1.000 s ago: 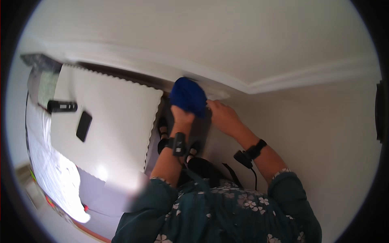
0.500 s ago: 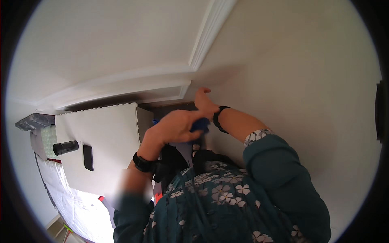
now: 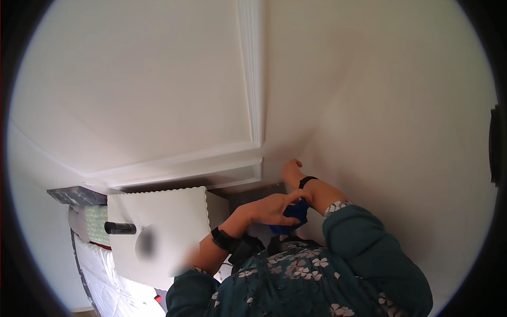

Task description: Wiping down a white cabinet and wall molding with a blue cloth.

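Observation:
My left hand [image 3: 272, 208] is closed on a blue cloth [image 3: 297, 212], which hangs bunched below its fingers. The thumb side of this hand lies close to my right wrist; whether they touch, I cannot tell. My right hand [image 3: 291, 172] is up by the wall corner, bent at the wrist, just past a dark wristband. Only its back and one bent digit show, so the other fingers and anything in them are hidden.
On the left stands a white-topped table [image 3: 158, 206] with a scalloped edge, a dark cylinder [image 3: 120, 227] lying on it. A blurred patch covers part of the top. Beyond is a bed with white bedding [image 3: 100, 264]. Moulded walls [image 3: 256, 105] meet ahead.
The view has shifted, so table and wall trim sit lower and farther right. Both hands are also lower and to the right in view. The blue cloth remains in my left hand.

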`<state>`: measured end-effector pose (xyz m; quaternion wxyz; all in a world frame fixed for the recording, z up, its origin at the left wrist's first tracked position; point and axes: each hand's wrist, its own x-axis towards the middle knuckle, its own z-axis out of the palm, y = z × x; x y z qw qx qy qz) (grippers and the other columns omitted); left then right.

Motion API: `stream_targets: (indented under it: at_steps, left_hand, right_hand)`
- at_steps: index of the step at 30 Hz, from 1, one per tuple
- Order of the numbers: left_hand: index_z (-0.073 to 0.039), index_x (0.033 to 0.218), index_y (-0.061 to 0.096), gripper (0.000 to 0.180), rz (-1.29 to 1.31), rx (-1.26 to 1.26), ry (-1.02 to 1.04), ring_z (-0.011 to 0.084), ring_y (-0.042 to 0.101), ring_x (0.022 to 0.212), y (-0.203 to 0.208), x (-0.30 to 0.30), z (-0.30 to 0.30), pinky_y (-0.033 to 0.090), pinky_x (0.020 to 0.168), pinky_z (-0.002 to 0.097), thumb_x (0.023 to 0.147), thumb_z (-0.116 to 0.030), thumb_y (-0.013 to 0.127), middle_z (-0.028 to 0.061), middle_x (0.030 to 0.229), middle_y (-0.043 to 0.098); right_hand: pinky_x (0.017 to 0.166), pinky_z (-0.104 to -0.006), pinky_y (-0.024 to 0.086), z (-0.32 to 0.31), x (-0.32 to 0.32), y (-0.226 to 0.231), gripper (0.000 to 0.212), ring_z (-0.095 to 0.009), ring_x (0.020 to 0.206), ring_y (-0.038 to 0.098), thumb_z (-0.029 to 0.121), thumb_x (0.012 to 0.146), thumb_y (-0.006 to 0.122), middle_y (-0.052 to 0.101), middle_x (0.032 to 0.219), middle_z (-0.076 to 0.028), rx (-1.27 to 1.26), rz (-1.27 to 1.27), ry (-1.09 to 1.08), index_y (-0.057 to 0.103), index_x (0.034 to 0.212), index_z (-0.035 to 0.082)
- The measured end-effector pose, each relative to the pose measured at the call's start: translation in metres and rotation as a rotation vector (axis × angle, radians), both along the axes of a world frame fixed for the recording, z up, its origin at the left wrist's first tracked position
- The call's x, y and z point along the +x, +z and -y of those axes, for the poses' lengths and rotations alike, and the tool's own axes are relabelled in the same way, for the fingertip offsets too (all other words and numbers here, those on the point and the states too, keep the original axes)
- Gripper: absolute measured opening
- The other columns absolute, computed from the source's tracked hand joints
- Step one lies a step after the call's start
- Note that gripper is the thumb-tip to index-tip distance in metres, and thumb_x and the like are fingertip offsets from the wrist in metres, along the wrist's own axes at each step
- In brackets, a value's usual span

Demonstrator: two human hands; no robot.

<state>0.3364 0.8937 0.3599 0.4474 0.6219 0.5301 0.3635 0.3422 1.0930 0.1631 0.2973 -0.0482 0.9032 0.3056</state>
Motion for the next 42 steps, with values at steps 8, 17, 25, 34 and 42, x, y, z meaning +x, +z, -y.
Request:
stream_targets:
  at_steps: [8, 17, 25, 34, 42]
  left_hand:
    - [-0.003, 0.129, 0.051, 0.049, 0.746, -0.103, 0.882, 0.0244, 0.067, 0.099, 0.006, -0.061, 0.013, 0.055, 0.084, 0.0361, 0.093, -0.034, 0.064, 0.0126, 0.115, 0.065]
    - [-0.013, 0.150, 0.030, 0.098, 0.776, 0.003, 0.748, 0.0276, 0.054, 0.116, 0.018, -0.092, 0.030, 0.052, 0.092, 0.0393, 0.069, -0.005, 0.084, 0.0182, 0.133, 0.045]
    - [-0.006, 0.142, 0.041, 0.053, 1.048, 0.020, 0.573, 0.0262, 0.057, 0.116, -0.025, -0.120, 0.013, 0.047, 0.099, 0.0415, 0.092, -0.019, 0.055, 0.0127, 0.129, 0.055]
    - [-0.003, 0.140, 0.043, 0.061, 1.204, 0.063, 0.223, 0.0226, 0.053, 0.125, -0.021, -0.112, -0.015, 0.039, 0.108, 0.0393, 0.092, -0.036, 0.064, 0.0110, 0.131, 0.057]
    - [0.000, 0.136, 0.043, 0.073, 0.073, 0.308, 0.688, 0.0211, 0.060, 0.109, 0.047, -0.110, -0.065, 0.051, 0.092, 0.0336, 0.077, -0.020, 0.081, 0.0147, 0.123, 0.059]
  right_hand:
    - [0.070, -0.0399, 0.055, -0.030, -0.025, 0.066, 0.031, -0.028, 0.087, 0.070, 0.029, 0.092, 0.055, 0.071, 0.095, -0.012, -0.860, -0.007, -0.736, 0.069, 0.099, 0.002]
    - [0.093, -0.0349, 0.048, 0.050, 0.027, 0.184, 0.047, -0.017, 0.105, 0.061, 0.043, 0.098, 0.055, 0.064, 0.113, -0.009, -2.434, -0.224, -1.189, 0.056, 0.123, 0.004]
    - [0.088, -0.0315, 0.049, 0.087, 0.031, 0.249, 0.037, -0.014, 0.100, 0.060, 0.017, 0.091, 0.067, 0.064, 0.109, -0.008, -1.959, -0.960, -0.942, 0.056, 0.124, 0.003]
    - [0.081, -0.0300, 0.051, 0.044, 0.039, 0.274, 0.029, -0.015, 0.089, 0.062, 0.011, 0.090, 0.065, 0.067, 0.098, -0.010, -1.577, -1.092, -0.781, 0.058, 0.114, -0.003]
    - [0.080, -0.0294, 0.050, 0.010, 0.033, 0.280, 0.024, -0.014, 0.088, 0.061, 0.012, 0.092, 0.062, 0.066, 0.096, -0.009, -1.798, -1.186, -0.646, 0.058, 0.112, -0.001]
